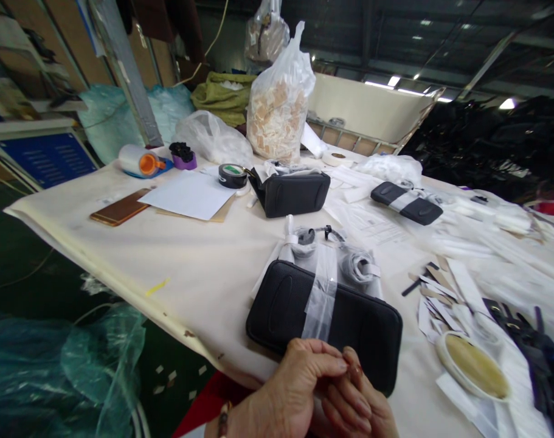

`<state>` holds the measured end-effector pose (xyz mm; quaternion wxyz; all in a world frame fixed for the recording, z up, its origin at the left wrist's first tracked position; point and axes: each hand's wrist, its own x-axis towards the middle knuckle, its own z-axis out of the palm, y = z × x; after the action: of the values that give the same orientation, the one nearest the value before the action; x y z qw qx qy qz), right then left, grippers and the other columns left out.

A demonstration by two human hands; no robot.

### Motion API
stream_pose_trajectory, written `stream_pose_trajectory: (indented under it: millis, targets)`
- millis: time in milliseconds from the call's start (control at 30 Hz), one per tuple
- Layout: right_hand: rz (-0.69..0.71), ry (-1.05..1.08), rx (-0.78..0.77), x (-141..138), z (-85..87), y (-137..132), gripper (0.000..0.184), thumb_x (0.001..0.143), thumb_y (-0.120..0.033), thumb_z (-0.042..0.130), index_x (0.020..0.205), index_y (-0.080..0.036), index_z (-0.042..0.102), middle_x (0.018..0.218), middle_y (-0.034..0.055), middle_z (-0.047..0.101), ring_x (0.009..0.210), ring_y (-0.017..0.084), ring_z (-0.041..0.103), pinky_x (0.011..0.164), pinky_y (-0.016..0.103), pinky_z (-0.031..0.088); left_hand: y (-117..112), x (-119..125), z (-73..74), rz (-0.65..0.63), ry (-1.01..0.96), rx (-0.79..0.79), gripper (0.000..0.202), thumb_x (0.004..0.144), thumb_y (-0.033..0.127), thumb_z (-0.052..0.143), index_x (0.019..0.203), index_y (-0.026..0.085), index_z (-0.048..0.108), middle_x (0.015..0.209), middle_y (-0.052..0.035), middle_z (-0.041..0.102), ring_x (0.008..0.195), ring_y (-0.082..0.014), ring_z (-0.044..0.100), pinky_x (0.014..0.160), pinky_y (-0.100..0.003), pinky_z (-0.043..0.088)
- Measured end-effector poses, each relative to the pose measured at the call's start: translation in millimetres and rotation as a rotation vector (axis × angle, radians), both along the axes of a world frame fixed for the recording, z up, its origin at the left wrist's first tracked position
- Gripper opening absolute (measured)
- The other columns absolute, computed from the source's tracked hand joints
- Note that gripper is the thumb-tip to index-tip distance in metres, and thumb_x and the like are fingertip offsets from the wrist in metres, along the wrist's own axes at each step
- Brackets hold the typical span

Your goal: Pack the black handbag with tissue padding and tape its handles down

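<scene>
A black bag [286, 304] lies on the table in front of me, its body tilted to the right. A band of clear film [321, 292] runs over its middle. Behind its upper edge sit wrapped straps [359, 267] in white wrapping. At the bag's near edge my left hand [290, 383] is closed, thumb and forefinger pinched together. Against it, on the right, my right hand [352, 395] is closed too, with curled fingers touching the left fingertips. Whatever sits between the fingers, if anything, is too small or hidden to name.
Another black bag [297, 193] stands open behind, and a third [407, 202] lies right. Black tape [232, 176], white paper [190, 193] and a phone [120, 207] lie left. A round dish [475, 366] and paper strips [436, 298] are at right. The table edge [121, 298] runs along the left.
</scene>
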<state>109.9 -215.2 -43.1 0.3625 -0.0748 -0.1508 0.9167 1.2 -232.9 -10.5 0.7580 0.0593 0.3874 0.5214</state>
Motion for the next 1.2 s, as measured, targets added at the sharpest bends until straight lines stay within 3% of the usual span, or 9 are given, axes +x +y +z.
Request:
stream_pose_trajectory:
  millis: [233,600,733,900,1200]
  targets:
    - [-0.021,0.094,-0.026,-5,1.2,-4,0.012,0.089,-0.021,0.054,0.089,-0.02,0.067,0.041,-0.0135,0.019,0.032,-0.001,0.011,0.037,0.01,0.02,1,-1,1.2,-0.004,0.003,-0.031,0.028,0.051,0.026,0.066,0.074,0.01,0.062,0.058,-0.0051,0.06,0.05,-0.0164,0.055,0.047,-0.024,0.039]
    - [-0.068,0.17,-0.057,-10,-5.1,-7,0.015,0.09,-0.013,0.051,0.092,-0.015,0.065,0.042,-0.0144,0.02,0.03,-0.002,0.011,0.035,0.008,0.019,-3,0,0.6,0.036,-0.046,-0.015,0.019,0.055,0.022,0.067,0.069,0.012,0.059,0.064,-0.0034,0.06,0.056,-0.0139,0.056,0.058,-0.025,0.041]
    - [-0.063,0.138,-0.07,-9,-7.0,-8,0.015,0.09,-0.013,0.051,0.094,-0.014,0.065,0.04,-0.015,0.019,0.029,-0.002,0.009,0.032,0.008,0.019,-2,-1,3.6,0.038,-0.05,-0.041,0.017,0.051,0.02,0.066,0.064,0.012,0.058,0.064,-0.0041,0.06,0.061,-0.015,0.055,0.059,-0.025,0.04]
    - [-0.07,0.02,-0.079,-5,-4.8,-8,0.004,0.083,-0.017,0.061,0.084,-0.02,0.063,0.038,-0.0158,0.017,0.027,-0.002,0.007,0.031,0.007,0.02,-1,-5,5.7,0.042,-0.085,-0.034,0.014,0.047,0.018,0.062,0.058,0.012,0.057,0.062,-0.0033,0.058,0.062,-0.0147,0.052,0.061,-0.025,0.038]
    - [-0.022,0.049,-0.043,1,-2.6,-7,0.01,0.087,-0.016,0.056,0.091,-0.019,0.064,0.037,-0.0156,0.016,0.028,-0.001,0.008,0.033,0.009,0.02,-1,-10,9.9,-0.019,0.111,-0.01,0.012,0.048,0.019,0.059,0.058,0.013,0.056,0.054,0.0017,0.048,0.055,-0.0095,0.043,0.055,-0.022,0.031]
